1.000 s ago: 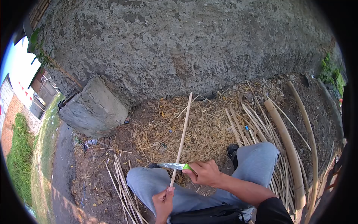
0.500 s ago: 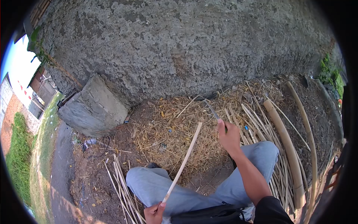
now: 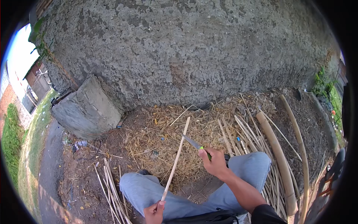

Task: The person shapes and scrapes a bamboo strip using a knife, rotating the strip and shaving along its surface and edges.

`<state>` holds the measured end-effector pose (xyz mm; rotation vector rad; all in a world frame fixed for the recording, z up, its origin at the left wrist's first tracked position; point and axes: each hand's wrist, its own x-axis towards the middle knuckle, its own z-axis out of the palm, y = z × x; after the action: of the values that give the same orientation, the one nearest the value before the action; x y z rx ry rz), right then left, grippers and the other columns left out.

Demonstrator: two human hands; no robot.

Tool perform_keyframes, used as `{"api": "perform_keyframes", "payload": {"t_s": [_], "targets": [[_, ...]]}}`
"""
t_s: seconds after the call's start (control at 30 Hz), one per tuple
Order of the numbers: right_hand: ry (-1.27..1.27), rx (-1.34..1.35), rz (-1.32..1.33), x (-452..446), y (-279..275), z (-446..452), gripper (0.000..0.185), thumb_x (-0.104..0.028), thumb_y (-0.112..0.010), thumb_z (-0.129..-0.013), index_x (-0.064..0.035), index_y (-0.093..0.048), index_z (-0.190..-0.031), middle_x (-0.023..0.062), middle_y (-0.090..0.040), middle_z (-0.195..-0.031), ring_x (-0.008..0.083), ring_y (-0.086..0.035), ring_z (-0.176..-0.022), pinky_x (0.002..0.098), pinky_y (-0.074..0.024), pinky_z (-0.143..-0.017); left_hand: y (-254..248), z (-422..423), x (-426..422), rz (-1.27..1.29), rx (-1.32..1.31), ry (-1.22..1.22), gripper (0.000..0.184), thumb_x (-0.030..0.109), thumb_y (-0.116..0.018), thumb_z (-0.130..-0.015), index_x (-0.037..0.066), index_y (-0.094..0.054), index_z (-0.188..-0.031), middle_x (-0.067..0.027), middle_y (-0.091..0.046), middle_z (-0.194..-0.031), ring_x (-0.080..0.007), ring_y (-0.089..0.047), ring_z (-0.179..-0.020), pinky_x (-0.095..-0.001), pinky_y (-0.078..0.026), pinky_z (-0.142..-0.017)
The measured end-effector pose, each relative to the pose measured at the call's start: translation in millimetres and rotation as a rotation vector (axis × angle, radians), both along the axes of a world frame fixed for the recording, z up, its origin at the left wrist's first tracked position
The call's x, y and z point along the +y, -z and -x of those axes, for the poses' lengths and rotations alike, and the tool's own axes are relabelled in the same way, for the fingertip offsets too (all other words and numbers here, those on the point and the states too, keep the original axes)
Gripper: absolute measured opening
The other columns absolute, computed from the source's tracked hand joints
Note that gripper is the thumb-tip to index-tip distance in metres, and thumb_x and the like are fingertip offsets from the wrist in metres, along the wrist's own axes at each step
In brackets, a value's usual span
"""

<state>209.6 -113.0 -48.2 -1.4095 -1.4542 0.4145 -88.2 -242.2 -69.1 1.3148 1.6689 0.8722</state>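
Near the bottom of the view, my left hand is closed around the lower end of a pale bamboo strip, which slants up and away over my lap. My right hand grips a knife with a bright green handle. Its blade points up and left, and the tip reaches the upper part of the strip; whether it touches cannot be made out. Under both hands are my crossed legs in light jeans. Shavings cover the ground in front of them.
Split bamboo strips and a thick bamboo pole lie at my right. More thin strips lie at my left. A rough grey wall stands ahead, with a concrete block at its left.
My right hand has lowered and moved left, bringing the knife blade from beyond the strip's end to its upper part. The left hand keeps its hold; the whole view has shifted slightly.
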Motion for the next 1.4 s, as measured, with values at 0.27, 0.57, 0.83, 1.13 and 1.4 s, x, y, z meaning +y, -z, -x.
{"api": "perform_keyframes", "payload": {"t_s": [0.27,0.57,0.83,1.13,1.4], "targets": [[0.005,0.01,0.089,-7,-6,-2,0.027,-0.025,-0.063,-0.097,-0.0022,-0.071,-0.084,0.0088,-0.051,-0.052,0.0187,-0.048,-0.042,0.0348,-0.0371,-0.046,10,-6,10,0.052,0.009,0.003,0.041,0.035,-0.062,-0.099,-0.001,-0.067,-0.081,0.0017,-0.053,-0.062,-0.0076,-0.047,-0.062,-0.0289,-0.04,-0.056],[-0.016,0.01,0.062,-8,-3,1,0.025,-0.021,-0.063,-0.097,-0.0016,-0.071,-0.084,0.0078,-0.051,-0.052,0.0165,-0.047,-0.042,0.0331,-0.0376,-0.045,10,-15,15,0.085,0.001,0.07,0.042,0.036,-0.059,-0.1,-0.002,-0.066,-0.084,0.0007,-0.051,-0.063,-0.0091,-0.046,-0.064,-0.03,-0.04,-0.057],[-0.029,0.029,0.039,-9,-9,2,0.029,-0.022,-0.063,-0.097,-0.0004,-0.068,-0.079,0.007,-0.049,-0.052,0.0128,-0.044,-0.044,0.0322,-0.0347,-0.045,-3,-22,14,0.075,-0.098,0.022,0.037,0.031,-0.061,-0.1,-0.003,-0.066,-0.086,0.0028,-0.05,-0.063,-0.0065,-0.042,-0.063,-0.0278,-0.036,-0.054],[-0.013,0.031,0.051,-9,-7,4,0.029,-0.022,-0.063,-0.097,-0.0002,-0.067,-0.078,0.0077,-0.048,-0.052,0.0126,-0.042,-0.045,0.0323,-0.0341,-0.045,-1,-17,13,0.098,-0.03,0.04,0.033,0.028,-0.061,-0.1,-0.003,-0.071,-0.096,0.0027,-0.053,-0.066,-0.0064,-0.045,-0.064,-0.0271,-0.038,-0.055],[-0.011,0.072,0.05,-8,-10,2,0.027,-0.021,-0.063,-0.097,-0.0007,-0.069,-0.081,0.0065,-0.048,-0.052,0.011,-0.042,-0.046,0.0319,-0.034,-0.046,-2,-16,13,0.1,-0.018,0.048,0.03,0.026,-0.061,-0.099,-0.003,-0.07,-0.099,0.001,-0.054,-0.067,-0.0078,-0.046,-0.066,-0.0287,-0.04,-0.057]]}}
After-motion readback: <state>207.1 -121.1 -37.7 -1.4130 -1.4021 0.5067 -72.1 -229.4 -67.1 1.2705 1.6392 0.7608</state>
